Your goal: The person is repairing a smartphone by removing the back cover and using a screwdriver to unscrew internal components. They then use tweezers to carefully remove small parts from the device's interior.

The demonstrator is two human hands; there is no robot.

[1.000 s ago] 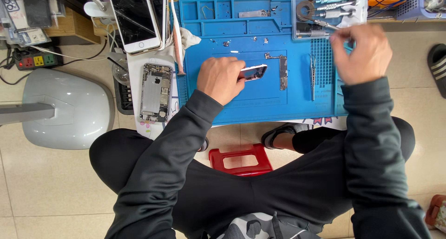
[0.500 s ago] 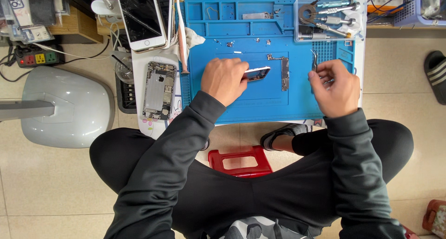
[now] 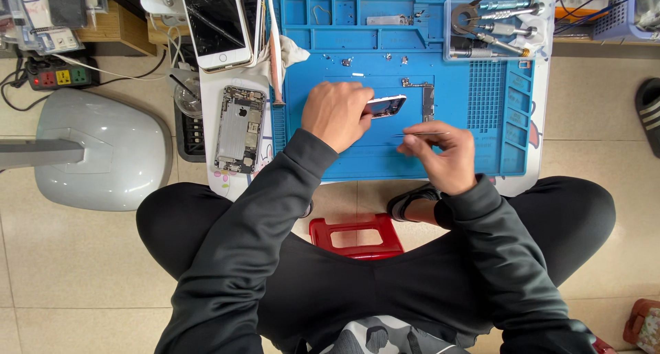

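Observation:
My left hand [image 3: 337, 113] grips a small dark phone part with a pale frame [image 3: 386, 106] over the blue repair mat [image 3: 481, 148]. My right hand [image 3: 440, 151] pinches thin metal tweezers [image 3: 421, 134], which point left, just below that part. A narrow circuit board [image 3: 429, 101] lies on the mat to the right of the held part. Small screws and bits [image 3: 385, 57] are scattered on the mat farther back.
An opened phone housing [image 3: 238, 129] lies left of the mat, with a white-framed phone [image 3: 214, 24] behind it. A clear tray of screwdrivers [image 3: 495, 27] sits at the back right. A grey lamp base [image 3: 103, 148] stands at the left, a red stool [image 3: 357, 236] between my legs.
My right hand came back from the tool tray to the mat's middle, now holding tweezers close to the part. My left hand kept the part in place.

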